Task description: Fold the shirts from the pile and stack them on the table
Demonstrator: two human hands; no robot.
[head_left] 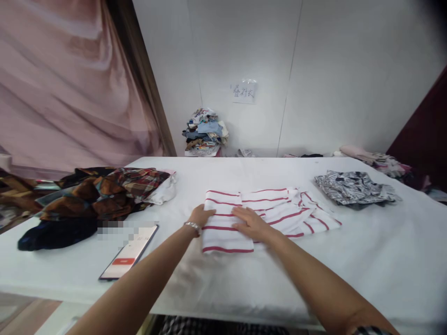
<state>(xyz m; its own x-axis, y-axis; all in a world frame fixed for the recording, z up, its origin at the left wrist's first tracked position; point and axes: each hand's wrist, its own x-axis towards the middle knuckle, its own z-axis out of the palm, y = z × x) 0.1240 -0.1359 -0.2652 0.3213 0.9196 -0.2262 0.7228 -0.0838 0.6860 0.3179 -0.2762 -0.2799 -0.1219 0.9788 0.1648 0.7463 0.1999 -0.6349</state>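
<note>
A white shirt with red stripes [223, 237] lies on the white-covered table in front of me. Its left part is folded into a neat rectangle, while the right part spreads out loosely with a crumpled end. My left hand [201, 216], with a bracelet at the wrist, rests against the left edge of the folded part, fingers reaching onto the cloth. Flat on the shirt, near the right edge of that folded part, lies my right hand [252, 224] with its fingers spread.
Dark and plaid clothes [104, 193] are heaped at the left, with a phone [130, 253] nearby. A black-and-white patterned garment [354, 187] lies at the right. Behind the table [377, 274] stands a clothes stack [206, 132] below a handwritten paper [244, 92] on the wall.
</note>
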